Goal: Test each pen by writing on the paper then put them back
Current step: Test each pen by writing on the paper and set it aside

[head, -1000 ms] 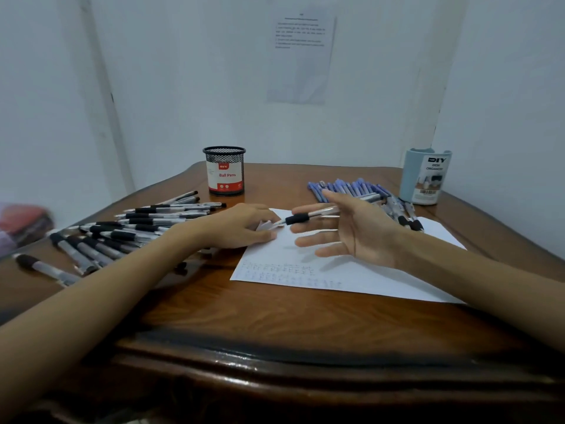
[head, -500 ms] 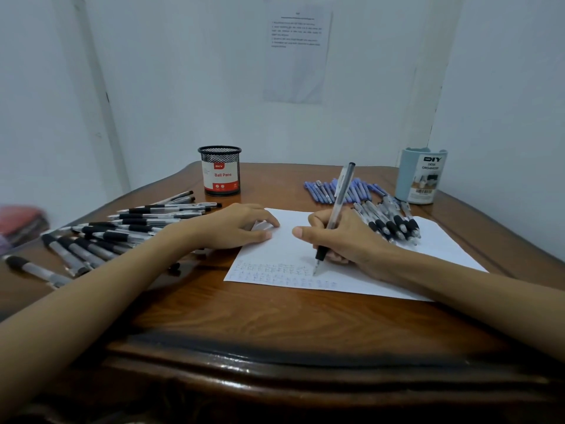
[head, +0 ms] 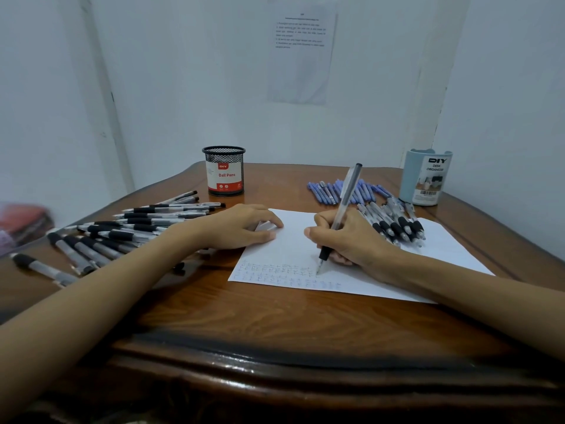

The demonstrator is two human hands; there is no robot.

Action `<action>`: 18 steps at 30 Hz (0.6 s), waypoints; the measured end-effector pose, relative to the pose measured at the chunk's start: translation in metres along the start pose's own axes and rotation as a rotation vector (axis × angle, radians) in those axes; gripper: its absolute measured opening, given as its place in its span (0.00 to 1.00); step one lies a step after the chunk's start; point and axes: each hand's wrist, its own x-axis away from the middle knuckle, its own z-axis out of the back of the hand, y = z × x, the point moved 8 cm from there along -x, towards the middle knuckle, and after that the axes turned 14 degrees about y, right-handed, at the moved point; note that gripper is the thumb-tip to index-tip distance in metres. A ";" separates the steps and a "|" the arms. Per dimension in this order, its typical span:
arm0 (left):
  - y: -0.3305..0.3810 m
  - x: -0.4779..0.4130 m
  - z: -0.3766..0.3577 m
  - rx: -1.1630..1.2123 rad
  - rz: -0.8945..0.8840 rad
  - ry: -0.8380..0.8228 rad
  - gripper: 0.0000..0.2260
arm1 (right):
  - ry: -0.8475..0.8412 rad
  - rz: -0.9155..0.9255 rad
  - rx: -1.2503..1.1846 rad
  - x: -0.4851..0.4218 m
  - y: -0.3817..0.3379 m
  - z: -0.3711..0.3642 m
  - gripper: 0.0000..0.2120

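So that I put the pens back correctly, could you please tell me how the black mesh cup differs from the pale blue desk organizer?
The black mesh cup has open wire walls; the pale blue desk organizer has solid walls. The cup's label is red and white, reading Ball Pens; the organizer's reads Desk Organizer. The cup stands rear left, the organizer rear right beside the blue pens. Both stand upright, no pens sticking out.

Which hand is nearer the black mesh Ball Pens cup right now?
Left. The left hand rests on the left edge of the paper, just in front of the mesh cup. The right hand, gripping a pen, is farther right over the paper.
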 end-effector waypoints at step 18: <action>0.000 -0.001 -0.001 -0.008 0.000 -0.009 0.16 | 0.023 -0.003 -0.003 -0.003 0.000 0.001 0.20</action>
